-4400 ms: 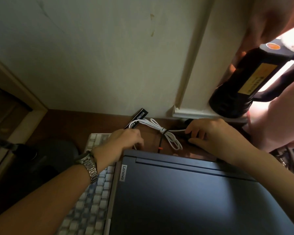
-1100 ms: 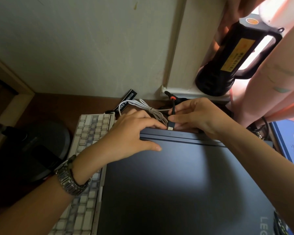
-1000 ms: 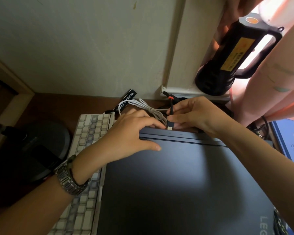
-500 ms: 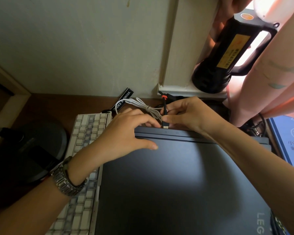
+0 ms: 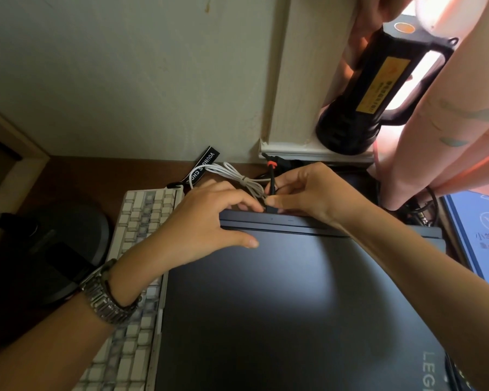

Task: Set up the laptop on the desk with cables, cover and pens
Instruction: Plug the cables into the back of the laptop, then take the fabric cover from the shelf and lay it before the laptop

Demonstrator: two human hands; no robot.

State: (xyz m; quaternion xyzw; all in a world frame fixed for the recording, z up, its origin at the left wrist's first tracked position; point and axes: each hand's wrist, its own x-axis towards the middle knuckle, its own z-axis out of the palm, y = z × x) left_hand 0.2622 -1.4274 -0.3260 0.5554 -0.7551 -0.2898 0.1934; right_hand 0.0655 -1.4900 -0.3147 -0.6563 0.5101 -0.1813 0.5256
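The closed laptop (image 5: 280,292) lies flat on the desk (image 5: 76,176), rear edge toward the wall. The right hand (image 5: 308,193) pinches the black cable plug (image 5: 270,206) in a narrow grip at that rear edge; the left hand (image 5: 209,221) presses flat on the lid, holding nothing. The port itself is hidden, so best keep the plug square to the edge, push straight, and brace the lid against sliding

Pale wall (image 5: 124,66), brown desk (image 5: 76,176)
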